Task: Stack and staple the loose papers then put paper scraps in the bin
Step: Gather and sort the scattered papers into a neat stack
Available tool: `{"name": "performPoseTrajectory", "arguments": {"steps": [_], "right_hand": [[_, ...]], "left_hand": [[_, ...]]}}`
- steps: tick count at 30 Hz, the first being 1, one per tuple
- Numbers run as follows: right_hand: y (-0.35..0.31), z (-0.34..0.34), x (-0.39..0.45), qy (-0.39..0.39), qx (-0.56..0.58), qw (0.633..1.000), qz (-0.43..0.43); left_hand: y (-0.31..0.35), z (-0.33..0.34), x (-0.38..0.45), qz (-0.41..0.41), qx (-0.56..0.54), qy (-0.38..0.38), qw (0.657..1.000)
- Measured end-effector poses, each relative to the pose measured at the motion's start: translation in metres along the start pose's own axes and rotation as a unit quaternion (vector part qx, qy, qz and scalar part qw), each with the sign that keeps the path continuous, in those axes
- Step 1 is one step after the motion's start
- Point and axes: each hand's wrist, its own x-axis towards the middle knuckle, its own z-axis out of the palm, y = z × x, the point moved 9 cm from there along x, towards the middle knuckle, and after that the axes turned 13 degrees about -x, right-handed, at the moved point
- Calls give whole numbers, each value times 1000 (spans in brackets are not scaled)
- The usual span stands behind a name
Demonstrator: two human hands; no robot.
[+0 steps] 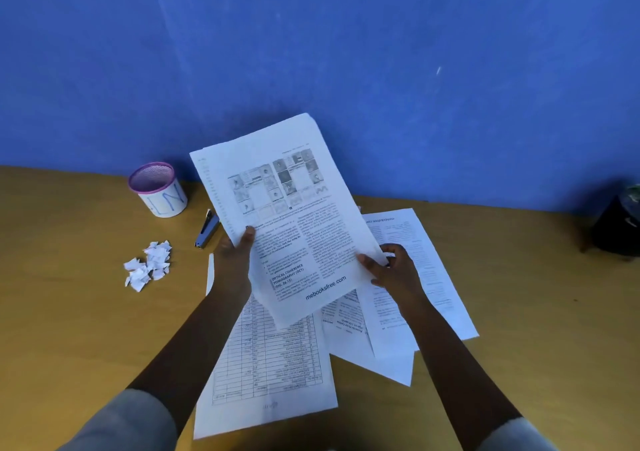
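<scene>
Both hands pinch one sheet (287, 215) at mid-frame, left hand (235, 256) on its left edge, right hand (391, 267) on its lower right corner, long axis tilting up-left. Loose papers (415, 277) lie directly beneath on the bench (69, 312); stapler (207, 231) and scraps (149, 265) sit left, nearer the left hand.

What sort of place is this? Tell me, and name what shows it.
Probably a desk in a study or office corner: a wooden tabletop against a blue wall, printed sheets spread out, a stapler and a mesh pen cup.
</scene>
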Motion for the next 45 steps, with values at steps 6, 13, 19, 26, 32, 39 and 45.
{"name": "performPoseTrajectory", "arguments": {"steps": [6, 13, 19, 26, 32, 39, 45], "right_hand": [[26, 5, -2, -11, 52, 997, 56], [24, -1, 2, -18, 33, 998, 43], [7, -9, 6, -37, -23, 999, -18], [37, -35, 16, 41, -69, 997, 13], [87, -71, 16, 85, -124, 985, 82], [131, -98, -2, 94, -108, 977, 156], [131, -98, -12, 125, -202, 956, 173]], "left_hand": [[-5, 0, 1, -13, -14, 8, 1000], [-6, 7, -4, -21, -3, 4, 1000], [-34, 24, -9, -92, 0, -81, 992], [-82, 27, -26, -165, 181, -111, 963], [-94, -19, -42, -12, 503, -123, 856], [-80, -60, -41, 51, 586, -75, 805], [-87, -85, -33, 3, 646, -97, 757]]}}
